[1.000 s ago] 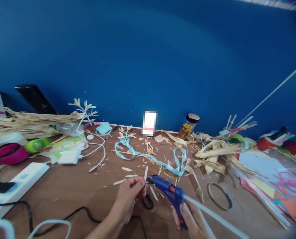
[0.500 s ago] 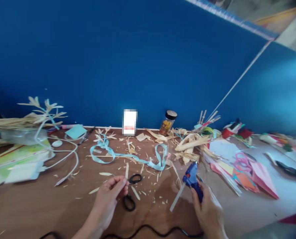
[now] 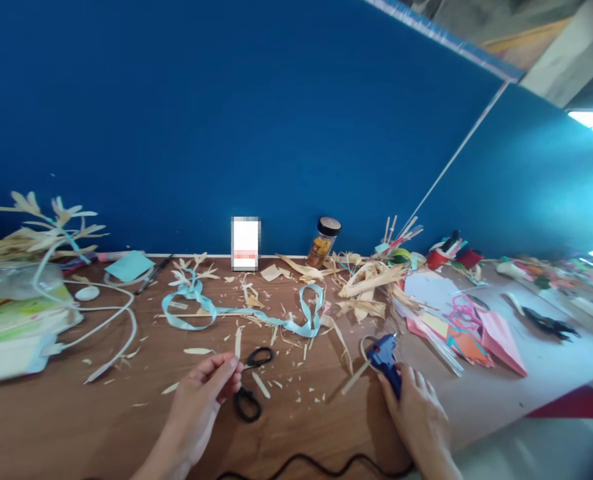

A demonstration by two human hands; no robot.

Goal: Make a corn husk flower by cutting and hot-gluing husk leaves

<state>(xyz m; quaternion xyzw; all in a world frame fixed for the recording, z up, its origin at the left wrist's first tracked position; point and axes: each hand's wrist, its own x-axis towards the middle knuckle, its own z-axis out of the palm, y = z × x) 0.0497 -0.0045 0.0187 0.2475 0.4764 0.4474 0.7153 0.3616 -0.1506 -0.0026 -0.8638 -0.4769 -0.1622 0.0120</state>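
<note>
My left hand (image 3: 205, 387) is closed, pinching a narrow pale husk strip (image 3: 238, 343) upright between thumb and fingertips. Just beyond those fingers lie black-handled scissors (image 3: 247, 405), their blades partly hidden by the hand. In my right hand (image 3: 419, 413) is a blue glue gun (image 3: 385, 359), fingers around its handle and nozzle pointing away from me. A whitish glue stick (image 3: 355, 379) juts from its back end to the left. The gun is low over the table; I cannot tell whether it rests there. Another pale strip (image 3: 261, 385) lies right of the scissors.
Light-blue ribbon (image 3: 266, 319) tied to a husk flower (image 3: 192, 272) stretches across the brown table (image 3: 91, 427). Behind stand a black-lidded jar (image 3: 325, 241) and dried husks (image 3: 371, 283). Pliers (image 3: 546, 321) lie right, white cables (image 3: 131, 320) left. A black cord (image 3: 311, 460) runs in front.
The view has turned to the right. My right hand has shifted right and down with the glue gun, whose tilt differs slightly. My left hand still pinches the strip in about the same place.
</note>
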